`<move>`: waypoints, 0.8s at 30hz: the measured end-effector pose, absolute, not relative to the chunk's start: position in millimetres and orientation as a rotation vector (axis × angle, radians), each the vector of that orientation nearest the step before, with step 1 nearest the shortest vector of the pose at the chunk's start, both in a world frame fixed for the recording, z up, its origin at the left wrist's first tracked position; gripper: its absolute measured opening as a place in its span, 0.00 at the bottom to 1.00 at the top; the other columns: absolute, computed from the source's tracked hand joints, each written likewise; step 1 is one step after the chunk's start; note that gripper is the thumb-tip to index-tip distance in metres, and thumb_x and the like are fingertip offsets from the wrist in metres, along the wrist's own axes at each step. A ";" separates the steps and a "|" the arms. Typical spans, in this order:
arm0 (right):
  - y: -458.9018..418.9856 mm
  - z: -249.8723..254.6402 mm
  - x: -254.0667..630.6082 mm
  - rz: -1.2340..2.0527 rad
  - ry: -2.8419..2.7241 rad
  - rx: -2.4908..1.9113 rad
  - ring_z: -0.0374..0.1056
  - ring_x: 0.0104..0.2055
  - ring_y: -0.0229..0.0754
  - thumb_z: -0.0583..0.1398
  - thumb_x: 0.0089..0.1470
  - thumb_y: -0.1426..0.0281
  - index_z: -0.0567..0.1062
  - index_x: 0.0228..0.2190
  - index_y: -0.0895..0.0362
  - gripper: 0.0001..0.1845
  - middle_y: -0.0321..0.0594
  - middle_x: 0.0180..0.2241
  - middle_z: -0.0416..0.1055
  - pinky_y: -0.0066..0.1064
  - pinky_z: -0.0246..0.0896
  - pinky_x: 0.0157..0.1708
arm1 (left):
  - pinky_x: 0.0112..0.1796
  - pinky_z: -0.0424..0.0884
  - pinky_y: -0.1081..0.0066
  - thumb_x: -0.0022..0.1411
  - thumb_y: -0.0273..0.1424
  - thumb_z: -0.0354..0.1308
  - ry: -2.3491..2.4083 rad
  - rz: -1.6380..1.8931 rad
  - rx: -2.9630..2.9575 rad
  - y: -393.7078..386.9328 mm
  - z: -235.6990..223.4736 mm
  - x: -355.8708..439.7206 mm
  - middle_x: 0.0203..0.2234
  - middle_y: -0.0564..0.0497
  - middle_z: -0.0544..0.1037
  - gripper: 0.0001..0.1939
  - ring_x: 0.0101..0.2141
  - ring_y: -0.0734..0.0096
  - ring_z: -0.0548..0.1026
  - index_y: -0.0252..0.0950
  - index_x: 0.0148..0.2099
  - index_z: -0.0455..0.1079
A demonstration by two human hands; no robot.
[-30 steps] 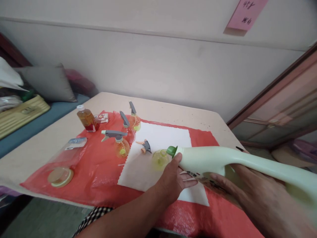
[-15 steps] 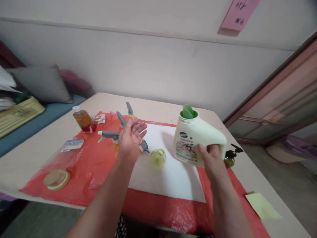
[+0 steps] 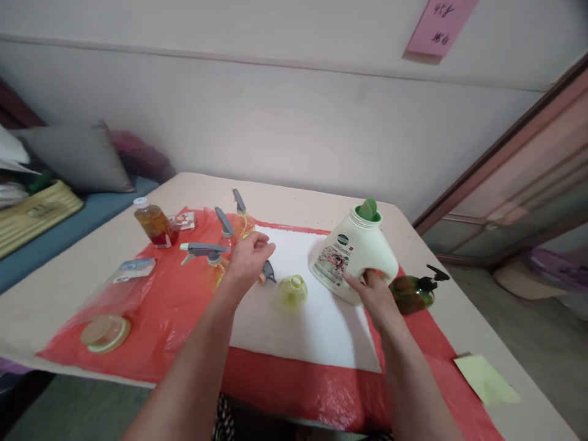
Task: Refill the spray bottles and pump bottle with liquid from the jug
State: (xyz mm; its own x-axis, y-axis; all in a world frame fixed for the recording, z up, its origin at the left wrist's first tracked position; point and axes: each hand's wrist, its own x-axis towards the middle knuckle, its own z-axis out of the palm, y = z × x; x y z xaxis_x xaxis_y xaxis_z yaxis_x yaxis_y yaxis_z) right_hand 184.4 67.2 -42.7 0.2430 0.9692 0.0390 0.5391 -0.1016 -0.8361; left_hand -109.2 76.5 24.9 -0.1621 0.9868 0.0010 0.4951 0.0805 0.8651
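My right hand [image 3: 374, 294] grips the handle of a pale green detergent jug [image 3: 337, 260]. The jug leans, with its uncapped mouth and green spout [image 3: 368, 210] tipped up to the right. My left hand [image 3: 250, 257] is held over the white sheet [image 3: 298, 334], fingers loosely bent and holding nothing that I can see. Just beside it lies a dark grey nozzle piece [image 3: 269, 271], partly hidden by the hand. Between my hands stands a small round yellow-green bottle [image 3: 293, 294] with an uncovered neck.
Several spray bottles with grey triggers [image 3: 206, 250] stand left of my left hand. Farther left are an amber bottle [image 3: 155, 223] and a lidded round tub [image 3: 105, 334] on red plastic [image 3: 169, 318]. A dark green pump bottle [image 3: 412, 294] lies at right, near a yellow note [image 3: 487, 380].
The jug has tilted and come down slightly to the left, uncovering more of the green pump bottle. My left hand has turned from palm-up with spread fingers to loosely bent fingers.
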 end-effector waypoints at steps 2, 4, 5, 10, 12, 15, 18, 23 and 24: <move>61.2 -30.0 182.3 0.654 -1.473 -1.912 0.72 0.47 0.64 0.62 0.47 0.51 0.73 0.43 0.60 0.29 0.57 0.40 0.77 0.54 0.64 0.48 | 0.45 0.70 0.63 0.62 0.36 0.55 1.891 0.774 1.637 81.0 12.6 -112.8 0.40 0.45 0.79 0.13 0.44 0.60 0.76 0.39 0.46 0.71; 55.2 -15.8 177.1 0.611 -1.532 -2.046 0.72 0.46 0.69 0.62 0.48 0.52 0.75 0.39 0.60 0.25 0.57 0.34 0.76 0.58 0.62 0.47 | 0.45 0.69 0.61 0.59 0.33 0.57 1.937 0.609 1.682 80.8 -4.4 -111.4 0.38 0.43 0.79 0.10 0.44 0.56 0.76 0.38 0.43 0.72; 52.1 -8.7 173.7 0.590 -1.563 -2.102 0.72 0.45 0.70 0.62 0.49 0.52 0.75 0.38 0.59 0.23 0.57 0.33 0.76 0.59 0.61 0.46 | 0.46 0.69 0.61 0.59 0.31 0.57 1.957 0.535 1.702 79.2 -13.8 -109.2 0.38 0.43 0.79 0.10 0.44 0.56 0.76 0.37 0.43 0.72; 39.6 18.2 159.5 0.405 -1.813 -2.321 0.74 0.46 0.66 0.53 0.60 0.50 0.76 0.41 0.55 0.24 0.56 0.38 0.78 0.49 0.64 0.39 | 0.48 0.68 0.60 0.56 0.25 0.57 2.035 0.410 1.725 72.6 -50.4 -97.9 0.43 0.39 0.78 0.18 0.47 0.53 0.76 0.36 0.50 0.71; 37.0 22.0 157.7 0.342 -1.836 -2.288 0.75 0.45 0.64 0.53 0.61 0.50 0.76 0.43 0.55 0.24 0.55 0.38 0.79 0.47 0.65 0.37 | 0.46 0.68 0.60 0.59 0.25 0.55 2.033 0.458 1.711 77.1 -51.0 -98.7 0.40 0.39 0.78 0.15 0.45 0.54 0.77 0.35 0.48 0.73; 34.5 21.3 154.6 0.338 -1.792 -2.087 0.75 0.44 0.63 0.56 0.59 0.53 0.78 0.42 0.55 0.21 0.54 0.37 0.80 0.48 0.66 0.39 | 0.40 0.69 0.62 0.58 0.29 0.57 1.973 0.588 1.675 88.7 -33.9 -102.3 0.31 0.44 0.77 0.09 0.38 0.55 0.77 0.34 0.42 0.74; 31.2 18.3 142.7 0.654 -1.650 -1.680 0.75 0.45 0.56 0.59 0.56 0.54 0.78 0.46 0.55 0.23 0.51 0.43 0.80 0.46 0.67 0.44 | 0.36 0.70 0.67 0.61 0.36 0.56 1.845 0.800 1.638 91.2 -6.1 -97.6 0.29 0.48 0.76 0.14 0.33 0.63 0.76 0.34 0.46 0.73; 22.7 19.5 106.5 1.243 -1.296 -1.224 0.75 0.41 0.46 0.64 0.51 0.50 0.75 0.51 0.53 0.30 0.47 0.48 0.77 0.35 0.69 0.33 | 0.31 0.70 0.71 0.53 0.38 0.67 1.145 1.176 1.469 56.2 23.8 -63.2 0.29 0.53 0.75 0.17 0.28 0.72 0.72 0.37 0.44 0.73; 20.9 20.5 100.7 1.242 -1.273 -1.220 0.74 0.38 0.45 0.64 0.50 0.50 0.77 0.47 0.54 0.28 0.46 0.45 0.78 0.34 0.68 0.31 | 0.32 0.70 0.71 0.51 0.35 0.68 1.074 1.161 1.478 48.0 26.0 -56.0 0.30 0.54 0.75 0.18 0.29 0.73 0.72 0.38 0.45 0.72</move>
